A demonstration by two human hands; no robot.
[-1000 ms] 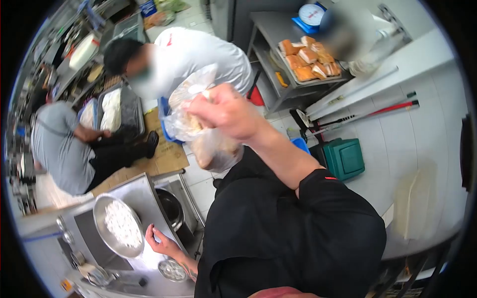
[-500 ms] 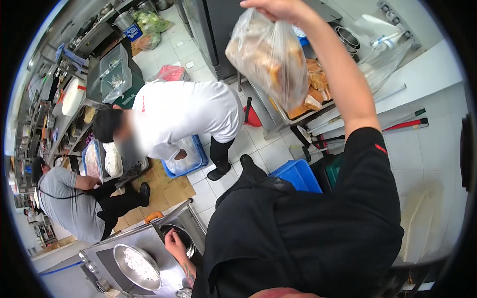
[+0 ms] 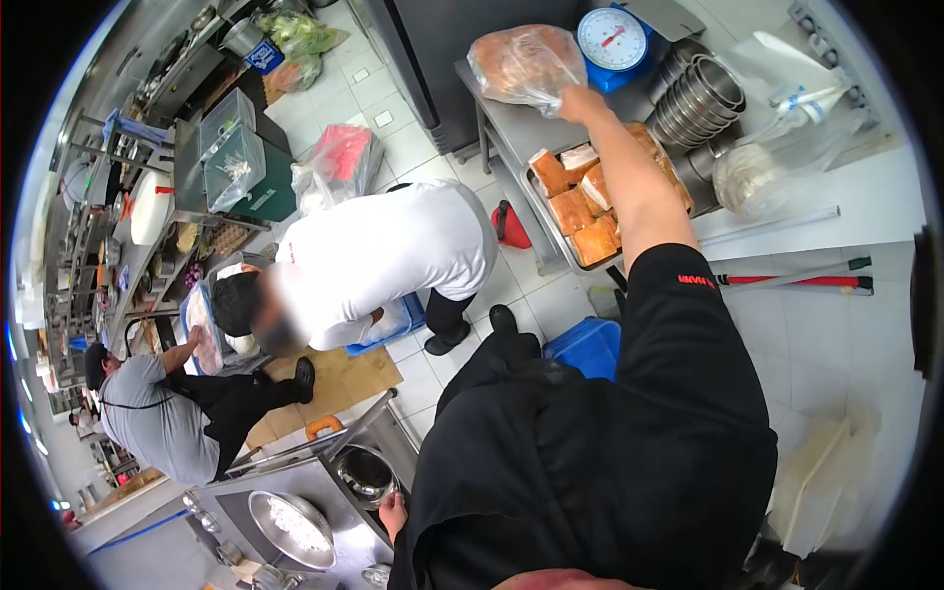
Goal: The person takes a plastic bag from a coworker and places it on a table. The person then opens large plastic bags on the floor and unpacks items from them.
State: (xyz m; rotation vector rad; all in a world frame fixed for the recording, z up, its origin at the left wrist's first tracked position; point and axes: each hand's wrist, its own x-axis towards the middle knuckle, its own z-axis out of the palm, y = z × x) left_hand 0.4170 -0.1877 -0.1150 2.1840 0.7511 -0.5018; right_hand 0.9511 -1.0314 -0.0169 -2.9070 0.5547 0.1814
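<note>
My right hand (image 3: 580,103) grips the gathered neck of a clear plastic bag (image 3: 527,65), which rests on the steel table with light brown, bread-like pieces in it. Below my forearm is a metal tray (image 3: 580,258) of golden-brown slabs with pale sides (image 3: 570,210); the arm hides part of it. At the lower left my left hand (image 3: 393,513) has its fingers curled at the rim of a round metal pot (image 3: 364,474) set in the steel counter. Beside that pot stands a metal bowl (image 3: 264,511) with white pieces inside.
A blue dial scale (image 3: 612,41) and stacked metal pots (image 3: 696,103) stand by the bag. One person in a white shirt (image 3: 393,241) bends over a blue crate in front of me. Another in grey (image 3: 162,418) works farther left. A blue bin (image 3: 585,346) sits near my feet.
My right hand has lowered the plastic bag from above the tray onto the table, uncovering the scale and more slabs. My left hand has shifted down to the pot's near rim.
</note>
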